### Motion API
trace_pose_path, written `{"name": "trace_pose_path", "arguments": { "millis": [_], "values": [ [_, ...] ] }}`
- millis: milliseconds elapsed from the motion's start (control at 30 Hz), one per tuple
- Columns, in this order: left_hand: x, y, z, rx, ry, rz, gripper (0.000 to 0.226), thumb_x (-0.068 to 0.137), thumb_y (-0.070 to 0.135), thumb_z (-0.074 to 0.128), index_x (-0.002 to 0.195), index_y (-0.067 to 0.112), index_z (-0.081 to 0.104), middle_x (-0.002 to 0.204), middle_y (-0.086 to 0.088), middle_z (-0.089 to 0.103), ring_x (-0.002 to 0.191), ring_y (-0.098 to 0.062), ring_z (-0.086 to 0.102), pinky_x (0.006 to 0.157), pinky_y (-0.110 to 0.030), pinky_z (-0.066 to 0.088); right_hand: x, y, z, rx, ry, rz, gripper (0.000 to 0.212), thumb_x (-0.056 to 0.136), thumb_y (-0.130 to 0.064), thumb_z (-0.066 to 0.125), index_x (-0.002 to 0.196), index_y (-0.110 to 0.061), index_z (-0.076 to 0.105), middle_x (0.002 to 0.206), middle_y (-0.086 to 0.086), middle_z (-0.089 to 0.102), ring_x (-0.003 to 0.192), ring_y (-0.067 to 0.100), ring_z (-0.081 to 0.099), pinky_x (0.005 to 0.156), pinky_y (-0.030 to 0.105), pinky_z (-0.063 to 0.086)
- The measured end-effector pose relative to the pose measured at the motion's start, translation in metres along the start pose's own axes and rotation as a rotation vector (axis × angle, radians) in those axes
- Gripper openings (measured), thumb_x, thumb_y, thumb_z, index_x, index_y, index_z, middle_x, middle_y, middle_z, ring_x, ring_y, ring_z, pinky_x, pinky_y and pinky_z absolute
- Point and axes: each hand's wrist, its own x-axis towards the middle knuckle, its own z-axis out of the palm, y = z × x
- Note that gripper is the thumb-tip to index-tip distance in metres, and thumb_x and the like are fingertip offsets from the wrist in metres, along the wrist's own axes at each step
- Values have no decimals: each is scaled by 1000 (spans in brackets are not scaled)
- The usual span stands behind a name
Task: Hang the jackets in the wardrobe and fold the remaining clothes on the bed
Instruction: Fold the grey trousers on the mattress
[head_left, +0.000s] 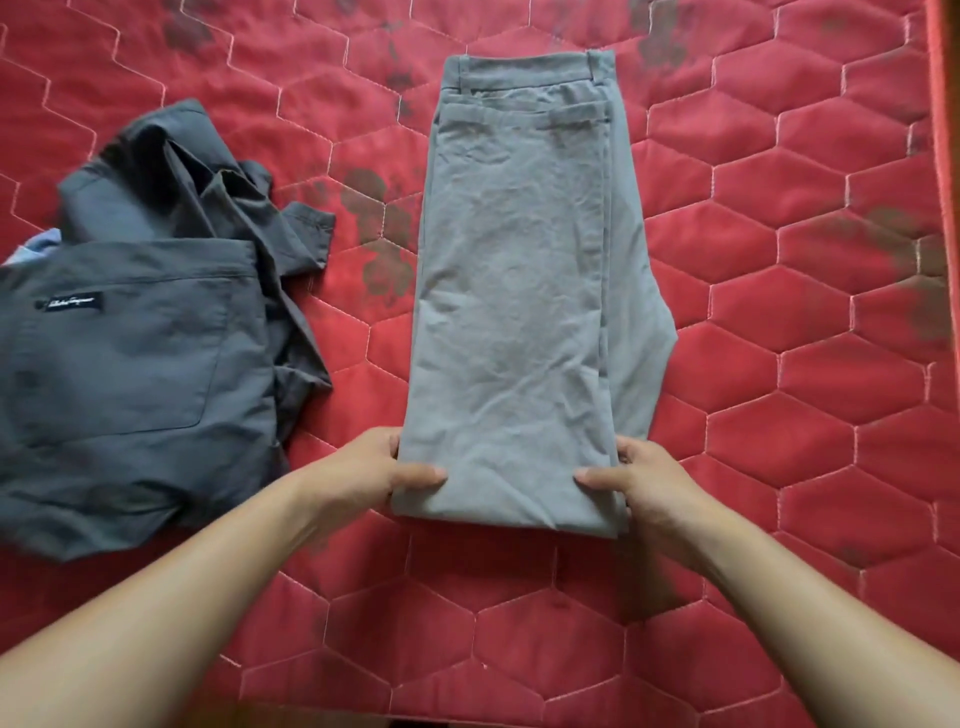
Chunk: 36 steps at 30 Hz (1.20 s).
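Lt grey trousers (519, 312) lie flat mid-bed on the red quilted bed cover (779, 364), folded leg-on-leg & doubled over, waistband at the far end and fold at the near end, where the left hand (374, 467) & right hand (649, 483) pinch the corners, thumbs on top. Dark grey garment (130, 364) sits crumpled to the left, apart from the trousers, patch pocket w/ small black label facing up. A bit of lt blue cloth (39, 249) peeks out at its far-left edge.
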Motion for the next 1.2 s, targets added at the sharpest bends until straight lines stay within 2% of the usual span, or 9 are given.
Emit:
{"name": "trace_pose_path", "arguments": {
  "millis": [67, 200, 333, 433, 567, 667, 967, 1067, 1200],
  "values": [
    [-7, -4, 7, -17, 8, 64, 31, 94, 8, 66, 124, 16, 69, 122, -5, 73, 110, -22, 70, 85, -29, 59, -4, 6, 1, 18, 35, -26, 23, 87, 5, 68, 107, -4, 73, 105, 14, 77, 98, 34, 74, 89, 46, 59],
    [-23, -31, 29, 129, 106, 50, 32, 95, -2, 63, 123, 11, 64, 117, -1, 75, 117, -24, 67, 98, -35, 54, -22, 30, 12, -273, 170, -17, 19, 86, -2, 70, 104, -7, 73, 96, 4, 78, 86, 19, 73, 78, 31, 58],
    [-28, -46, 58, 557, 682, 162, 44, 85, 26, 73, 121, 20, 49, 117, 1, 62, 107, -21, 63, 92, -41, 51, -44, 42, 30, -702, 510, -267, 47, 80, -17, 71, 122, -14, 50, 116, 12, 63, 105, 35, 58, 87, 43, 48],
    [-16, -49, 72, 892, 912, 506, 62, 89, 26, 65, 145, 20, 39, 143, -10, 38, 133, -32, 43, 108, -49, 39, -39, 43, 38, -990, 646, -665, 66, 78, -21, 75, 139, -15, 51, 140, 15, 49, 130, 38, 46, 102, 53, 45],
    [20, -64, 75, 1436, 699, 595, 68, 100, 50, 37, 160, 23, 23, 168, -18, 11, 156, -33, 9, 123, -55, 19, -5, 57, 39, -1397, 445, -794, 67, 95, -52, 55, 154, -22, 41, 166, 16, 23, 154, 38, 16, 119, 61, 23],
    [33, -77, 66, 1545, 616, 534, 70, 100, 56, 27, 161, 23, 18, 168, -17, 2, 156, -32, 1, 122, -60, 15, 10, 71, 31, -1520, 398, -756, 74, 97, -63, 40, 160, -27, 25, 170, 11, 8, 156, 36, 3, 122, 61, 16],
    [50, 13, 41, 1437, 730, 683, 60, 99, 39, 31, 158, 25, 31, 167, -17, 14, 155, -35, 10, 122, -59, 17, 32, -17, 24, -1309, 546, -961, 46, 92, -39, 62, 131, -15, 64, 161, 21, 31, 150, 41, 28, 116, 62, 28],
    [94, 69, 15, 1438, 765, 596, 66, 103, 51, 30, 162, 26, 12, 169, -16, -5, 156, -33, -6, 125, -53, 4, 78, -83, 25, -1326, 557, -842, 69, 98, -51, 50, 158, -23, 32, 169, 17, 4, 156, 36, 1, 123, 59, 9],
    [127, 83, -4, 1485, 730, 525, 76, 99, 63, 23, 162, 28, -1, 167, -17, -15, 154, -33, -16, 125, -54, -1, 118, -105, 17, -1488, 544, -710, 81, 96, -72, 22, 162, -30, -1, 169, 11, -16, 155, 30, -18, 123, 57, -8]
  ]
}}
